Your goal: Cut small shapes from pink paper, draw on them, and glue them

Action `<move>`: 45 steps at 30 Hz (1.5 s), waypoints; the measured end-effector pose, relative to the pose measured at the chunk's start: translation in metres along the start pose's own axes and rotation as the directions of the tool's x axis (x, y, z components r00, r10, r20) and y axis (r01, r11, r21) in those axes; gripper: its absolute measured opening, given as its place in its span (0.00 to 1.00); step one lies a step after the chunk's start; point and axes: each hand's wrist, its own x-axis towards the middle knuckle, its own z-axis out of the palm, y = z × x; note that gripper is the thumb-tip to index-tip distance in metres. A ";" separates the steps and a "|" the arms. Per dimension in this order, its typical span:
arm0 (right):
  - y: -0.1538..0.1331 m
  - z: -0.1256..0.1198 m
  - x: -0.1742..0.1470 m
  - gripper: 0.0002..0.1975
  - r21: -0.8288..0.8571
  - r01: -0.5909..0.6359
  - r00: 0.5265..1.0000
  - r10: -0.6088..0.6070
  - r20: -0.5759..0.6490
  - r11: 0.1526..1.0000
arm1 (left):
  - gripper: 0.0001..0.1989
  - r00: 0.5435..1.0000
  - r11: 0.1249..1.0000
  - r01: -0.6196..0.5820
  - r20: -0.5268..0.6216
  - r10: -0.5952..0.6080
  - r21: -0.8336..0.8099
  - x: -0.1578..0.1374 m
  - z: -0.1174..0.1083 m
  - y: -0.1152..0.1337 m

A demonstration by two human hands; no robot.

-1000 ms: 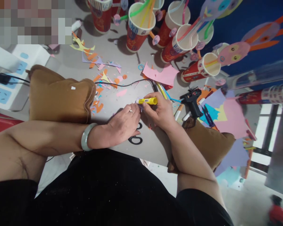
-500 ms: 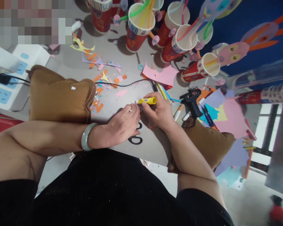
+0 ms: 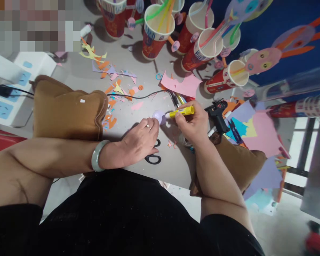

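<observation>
My right hand [image 3: 193, 124] is closed around a yellow glue stick [image 3: 182, 112], whose whitish end points left. A gap separates that end from a small lilac paper circle [image 3: 158, 115]. My left hand [image 3: 138, 140], with a ring and a bangle, has its fingers pressed together at the circle's lower left edge, holding it on the table. Black-handled scissors [image 3: 153, 159] lie under and beside my left hand, their blades hidden by it.
Red paper cups [image 3: 154, 46] with straws stand along the back. A black glue gun [image 3: 218, 113] and coloured paper sheets [image 3: 264, 131] lie at right. Brown cushions [image 3: 66, 110] flank my arms. A black cord [image 3: 138, 96] crosses the scraps; a power strip [image 3: 21, 85] is at left.
My right hand has drawn the glue stick to the right, off the lilac circle, which now shows more plainly. My left hand has stayed in place.
</observation>
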 end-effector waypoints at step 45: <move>-0.013 0.000 0.001 0.05 -0.095 0.062 0.988 -0.047 0.147 0.994 | 0.40 1.000 1.000 0.004 0.021 -0.004 0.004 0.001 -0.004 -0.001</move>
